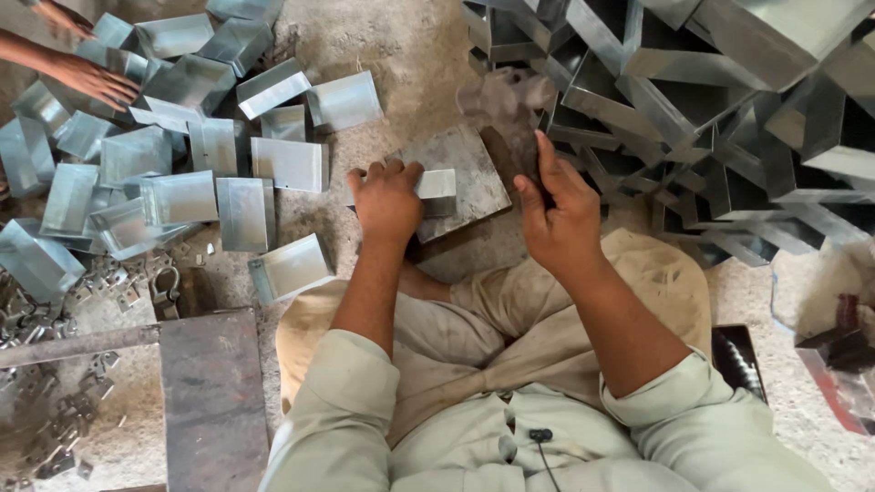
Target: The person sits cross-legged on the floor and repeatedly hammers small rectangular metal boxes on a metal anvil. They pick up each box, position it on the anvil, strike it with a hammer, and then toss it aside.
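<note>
1. biggest thing in view was the heap of finished sheet-metal boxes (711, 100) filling the top right, all tangled open frames stacked on each other.
2. on the left a spread of bent metal pieces (182, 155) lay flat on the dusty ground (401, 46), and another person's hand (91, 80) rested on them up in the top left corner.
3. a dark steel slab (214, 401) sat bottom left beside the worker's knee, with a scatter of small metal clips (46, 383) further left.
4. in the middle sat a flat steel block (474, 173), tilted a bit, right in front of the worker's lap.
5. the left hand (387, 199) was curled closed over a small folded metal piece (436, 185), pinning it down on that block.
6. the right hand (558, 214) was wrapped tight round the handle of a hammer (501, 100), thumb up along it. the head was just a motion-blurred smudge above the block, so couldn't make out much of it.
7. one loose bent piece (292, 266) lay just left of the left forearm.
</note>
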